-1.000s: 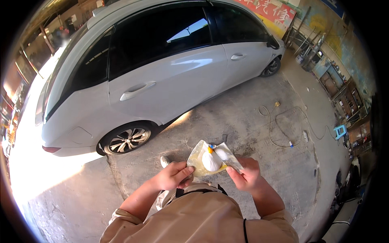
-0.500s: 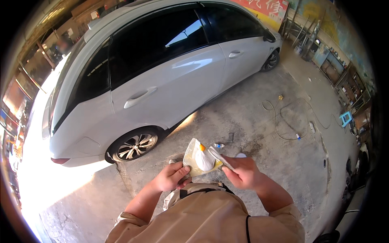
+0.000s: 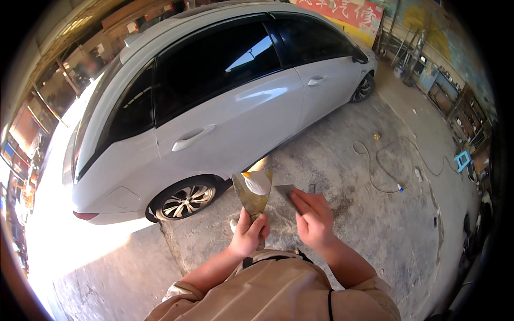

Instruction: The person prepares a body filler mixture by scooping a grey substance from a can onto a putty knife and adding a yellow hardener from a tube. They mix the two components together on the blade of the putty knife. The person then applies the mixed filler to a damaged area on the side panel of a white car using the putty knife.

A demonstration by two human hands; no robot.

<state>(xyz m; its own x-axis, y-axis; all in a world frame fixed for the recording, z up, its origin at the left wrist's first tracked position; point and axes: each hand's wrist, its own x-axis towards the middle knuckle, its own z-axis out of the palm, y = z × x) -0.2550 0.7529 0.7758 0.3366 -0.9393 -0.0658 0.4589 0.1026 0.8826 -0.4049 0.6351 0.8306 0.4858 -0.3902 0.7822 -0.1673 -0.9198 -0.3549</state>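
Observation:
My left hand is closed round the handle of a putty knife, its wide, stained blade pointing away from me. A smooth lump of white putty lies on that blade, with a small orange-yellow dab of paste at its far left edge. In my right hand, fingers pressed together, is a thin flat grey spreader. The spreader's edge sits just right of the blade, apart from it. Both tools are held in front of my waist.
A white car stands beyond my hands, its rear wheel ahead to the left. On the concrete floor, a looped hose lies to the right. Further right are a blue stool and cluttered shelves.
The putty knife has swung from a sideways tilt to pointing away from me. My right hand has drawn the spreader off the blade's edge. The view has shifted slightly.

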